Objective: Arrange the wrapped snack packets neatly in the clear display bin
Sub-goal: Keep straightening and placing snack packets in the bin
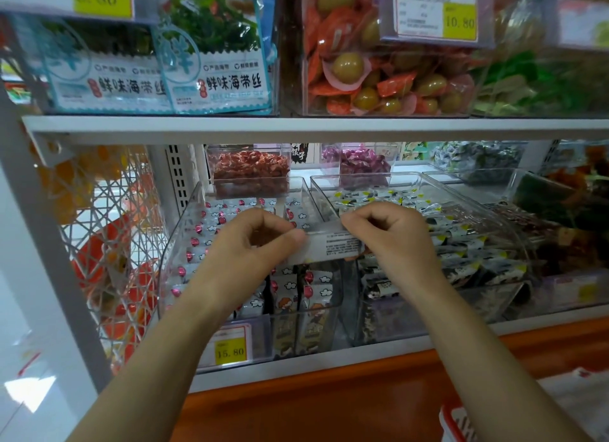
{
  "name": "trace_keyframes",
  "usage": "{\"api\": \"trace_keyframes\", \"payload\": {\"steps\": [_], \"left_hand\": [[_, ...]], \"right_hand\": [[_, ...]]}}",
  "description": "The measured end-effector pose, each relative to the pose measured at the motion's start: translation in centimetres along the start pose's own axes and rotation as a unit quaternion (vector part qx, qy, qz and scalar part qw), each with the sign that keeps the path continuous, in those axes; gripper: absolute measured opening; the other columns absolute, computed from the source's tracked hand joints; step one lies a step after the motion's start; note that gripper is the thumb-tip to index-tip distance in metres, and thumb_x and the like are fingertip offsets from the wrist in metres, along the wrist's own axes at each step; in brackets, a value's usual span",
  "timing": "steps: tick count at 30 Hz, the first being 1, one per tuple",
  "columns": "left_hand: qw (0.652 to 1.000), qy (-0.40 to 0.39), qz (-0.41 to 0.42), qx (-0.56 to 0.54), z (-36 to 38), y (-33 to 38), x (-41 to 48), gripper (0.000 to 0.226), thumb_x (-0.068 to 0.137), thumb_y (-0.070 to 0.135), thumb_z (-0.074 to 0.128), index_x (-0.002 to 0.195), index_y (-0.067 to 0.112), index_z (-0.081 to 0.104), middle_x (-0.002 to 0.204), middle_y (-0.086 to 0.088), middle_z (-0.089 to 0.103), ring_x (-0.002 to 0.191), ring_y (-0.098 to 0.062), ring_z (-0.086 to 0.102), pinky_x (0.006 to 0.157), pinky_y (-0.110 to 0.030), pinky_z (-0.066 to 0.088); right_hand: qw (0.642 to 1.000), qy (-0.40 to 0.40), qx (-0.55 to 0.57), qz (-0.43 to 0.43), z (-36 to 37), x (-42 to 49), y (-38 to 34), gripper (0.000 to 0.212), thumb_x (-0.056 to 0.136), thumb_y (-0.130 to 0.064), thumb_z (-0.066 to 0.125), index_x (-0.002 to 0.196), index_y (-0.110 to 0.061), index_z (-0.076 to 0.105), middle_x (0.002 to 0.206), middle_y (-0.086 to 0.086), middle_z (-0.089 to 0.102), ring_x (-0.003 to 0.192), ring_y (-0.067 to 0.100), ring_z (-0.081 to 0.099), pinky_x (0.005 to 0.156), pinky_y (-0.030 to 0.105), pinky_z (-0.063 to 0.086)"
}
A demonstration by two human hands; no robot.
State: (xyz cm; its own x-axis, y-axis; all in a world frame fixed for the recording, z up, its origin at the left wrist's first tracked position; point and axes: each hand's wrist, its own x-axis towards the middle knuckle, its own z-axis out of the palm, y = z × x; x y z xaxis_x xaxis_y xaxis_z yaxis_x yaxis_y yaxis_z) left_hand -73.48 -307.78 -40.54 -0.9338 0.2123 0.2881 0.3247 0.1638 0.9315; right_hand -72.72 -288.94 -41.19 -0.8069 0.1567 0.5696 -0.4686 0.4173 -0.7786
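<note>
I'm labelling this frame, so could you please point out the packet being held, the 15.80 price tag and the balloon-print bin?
held packet [339, 245]: head view, on its printed white back.
15.80 price tag [230, 352]: head view, on its yellow panel.
balloon-print bin [178, 243]: head view, on its clear left wall.

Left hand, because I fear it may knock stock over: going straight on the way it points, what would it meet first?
Probably the balloon-print packets lying in the left clear bin, just beyond the left hand; depth is hard to judge. It pinches a white packet.
</note>
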Motion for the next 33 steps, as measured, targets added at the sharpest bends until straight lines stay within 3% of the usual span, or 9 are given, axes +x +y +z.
{"api": "trace_keyframes", "payload": {"steps": [4, 8, 14, 19, 22, 25, 28, 30, 33], "left_hand": [[1.0, 0.008, 0.012, 0.021, -0.2, 0.0, 0.1, 0.011, 0.082, 0.02, 0.066, 0.075, 0.012, 0.068, 0.067, 0.005, 0.066, 0.056, 0.0, 0.055, 0.051, -0.011, 0.044], [0.999, 0.004, 0.023, 0.027, -1.1, 0.2, 0.2, 0.016, 0.08, 0.017, 0.069, 0.07, 0.005, 0.073, 0.056, 0.009, 0.065, 0.05, 0.007, 0.057, 0.051, -0.006, 0.043], [0.998, -0.011, 0.013, 0.063, -2.0, 0.1, 0.4, 0.011, 0.074, 0.026, 0.07, 0.066, 0.022, 0.075, 0.072, 0.018, 0.072, 0.062, 0.002, 0.065, 0.054, -0.007, 0.047], [0.999, -0.024, -0.007, 0.039, -1.6, -0.1, 0.4, 0.018, 0.077, 0.036, 0.064, 0.076, 0.02, 0.072, 0.065, 0.007, 0.066, 0.058, -0.005, 0.059, 0.057, -0.014, 0.052], [0.995, -0.085, -0.013, 0.048, -1.4, -0.1, 0.2, 0.03, 0.064, 0.045, 0.065, 0.091, 0.034, 0.067, 0.088, 0.011, 0.067, 0.078, -0.007, 0.066, 0.071, -0.024, 0.058], [0.997, -0.064, -0.008, 0.043, -1.4, -0.1, 0.3, 0.026, 0.077, 0.026, 0.069, 0.101, 0.033, 0.064, 0.101, 0.004, 0.067, 0.085, -0.013, 0.068, 0.079, -0.029, 0.057], [0.999, -0.039, 0.001, 0.007, -1.5, 0.0, 0.4, 0.027, 0.082, 0.015, 0.065, 0.106, 0.028, 0.064, 0.106, 0.003, 0.066, 0.082, -0.012, 0.068, 0.074, -0.017, 0.055], [0.999, -0.037, 0.011, 0.015, -1.4, -0.1, 0.4, 0.027, 0.084, 0.014, 0.064, 0.107, 0.028, 0.065, 0.105, 0.004, 0.066, 0.084, -0.014, 0.067, 0.069, -0.012, 0.052], [0.998, -0.047, 0.02, 0.028, -1.2, -0.2, 0.4, 0.025, 0.086, 0.015, 0.062, 0.105, 0.029, 0.065, 0.102, 0.002, 0.067, 0.085, -0.014, 0.066, 0.067, -0.011, 0.051]], "right_hand": [[1.0, -0.023, -0.007, -0.014, 0.3, 0.0, -0.3, 0.021, 0.083, -0.016, 0.068, 0.065, -0.026, 0.068, 0.059, -0.01, 0.064, 0.055, 0.0, 0.056, 0.053, 0.014, 0.044], [0.999, -0.046, 0.008, -0.003, 0.2, 0.0, -0.5, 0.019, 0.083, -0.013, 0.068, 0.066, -0.022, 0.071, 0.062, -0.008, 0.067, 0.057, 0.0, 0.058, 0.052, 0.012, 0.045], [0.997, -0.07, 0.019, 0.012, 0.2, 0.0, -0.6, 0.02, 0.083, -0.011, 0.067, 0.066, -0.02, 0.07, 0.058, -0.016, 0.064, 0.054, -0.005, 0.056, 0.048, 0.009, 0.042], [0.999, -0.043, -0.001, 0.011, 0.6, -0.2, -0.6, 0.019, 0.084, -0.017, 0.066, 0.067, -0.024, 0.07, 0.06, -0.012, 0.065, 0.057, -0.002, 0.057, 0.052, 0.01, 0.042], [1.0, -0.023, -0.01, 0.012, 0.6, -0.2, -0.6, 0.019, 0.086, -0.019, 0.064, 0.068, -0.021, 0.07, 0.063, -0.003, 0.066, 0.057, 0.006, 0.06, 0.053, 0.019, 0.049], [0.996, -0.072, 0.029, 0.037, -0.1, 0.0, -0.9, 0.019, 0.089, -0.015, 0.061, 0.072, -0.017, 0.071, 0.064, -0.002, 0.069, 0.056, 0.009, 0.066, 0.049, 0.018, 0.051], [0.99, -0.122, 0.05, 0.057, -0.8, 0.1, -1.0, 0.021, 0.089, -0.011, 0.059, 0.072, -0.015, 0.071, 0.067, -0.006, 0.071, 0.062, 0.007, 0.068, 0.051, 0.018, 0.053], [0.986, -0.129, 0.07, 0.074, -1.0, 0.2, -0.9, 0.02, 0.089, -0.009, 0.059, 0.073, -0.012, 0.072, 0.073, 0.001, 0.072, 0.067, 0.012, 0.07, 0.053, 0.02, 0.055], [0.981, -0.132, 0.099, 0.104, -1.4, 0.4, -0.6, 0.02, 0.088, -0.011, 0.059, 0.081, 0.005, 0.07, 0.091, 0.032, 0.063, 0.074, 0.028, 0.068, 0.053, 0.021, 0.056]]}}
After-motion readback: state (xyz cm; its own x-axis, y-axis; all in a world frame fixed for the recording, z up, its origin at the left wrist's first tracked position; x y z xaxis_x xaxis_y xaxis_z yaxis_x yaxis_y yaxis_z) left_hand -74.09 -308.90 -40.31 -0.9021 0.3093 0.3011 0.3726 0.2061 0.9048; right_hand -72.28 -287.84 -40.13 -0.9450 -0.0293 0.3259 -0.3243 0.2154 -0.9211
